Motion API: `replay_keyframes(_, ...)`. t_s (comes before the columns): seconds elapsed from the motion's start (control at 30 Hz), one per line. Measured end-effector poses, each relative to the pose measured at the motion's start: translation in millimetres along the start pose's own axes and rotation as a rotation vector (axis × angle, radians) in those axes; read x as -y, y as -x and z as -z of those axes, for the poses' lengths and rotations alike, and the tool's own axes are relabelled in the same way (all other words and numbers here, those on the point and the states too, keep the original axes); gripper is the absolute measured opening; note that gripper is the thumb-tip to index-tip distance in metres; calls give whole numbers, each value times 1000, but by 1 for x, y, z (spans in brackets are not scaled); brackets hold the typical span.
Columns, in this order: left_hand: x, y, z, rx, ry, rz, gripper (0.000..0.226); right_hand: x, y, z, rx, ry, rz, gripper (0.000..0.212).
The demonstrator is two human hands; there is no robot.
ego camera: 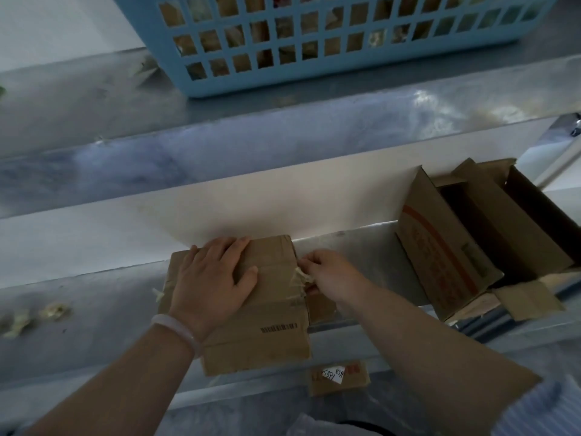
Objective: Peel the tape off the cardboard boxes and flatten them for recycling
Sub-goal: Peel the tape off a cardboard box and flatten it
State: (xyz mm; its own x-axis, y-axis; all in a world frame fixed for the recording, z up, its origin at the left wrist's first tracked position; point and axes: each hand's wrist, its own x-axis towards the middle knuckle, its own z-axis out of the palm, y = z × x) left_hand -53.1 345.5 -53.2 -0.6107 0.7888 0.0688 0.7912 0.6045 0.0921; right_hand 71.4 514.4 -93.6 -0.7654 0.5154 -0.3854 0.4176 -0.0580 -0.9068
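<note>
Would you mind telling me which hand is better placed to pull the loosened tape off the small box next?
Right. The right hand pinches the crumpled tape at the cardboard box edge with its fingers, while the left hand lies flat on top, steadying it.

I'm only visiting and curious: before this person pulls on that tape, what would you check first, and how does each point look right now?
1. Box held down: ok, the left hand presses flat on its top.
2. Tape gripped: ok, the right hand pinches a crumpled tape end at the box's right edge.
3. Room to pull rightward: ok, bare table lies between that hand and the open box.
4. All tape off: not ok, more tape shows at the box's left edge.
5. Tape on the underside: cannot tell, it is hidden.
</note>
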Motion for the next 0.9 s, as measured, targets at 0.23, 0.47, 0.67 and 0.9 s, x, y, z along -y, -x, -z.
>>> replay_keyframes(0.23, 0, -1, -1, 5, -7, 2, 73, 30, 12, 35, 112, -112, 57, 24)
replay_keyframes(0.47, 0, 0, -1, 0, 24, 19, 80, 66, 25, 26, 77, 410, 300, 30)
replay_keyframes(0.67, 5, 1, 5, -25, 199, 3, 76, 77, 25, 8, 78, 449, 367, 27)
replay_keyframes(0.9, 7, -4, 9, -58, 267, -7, 49, 89, 30, -18, 117, 373, 456, 25)
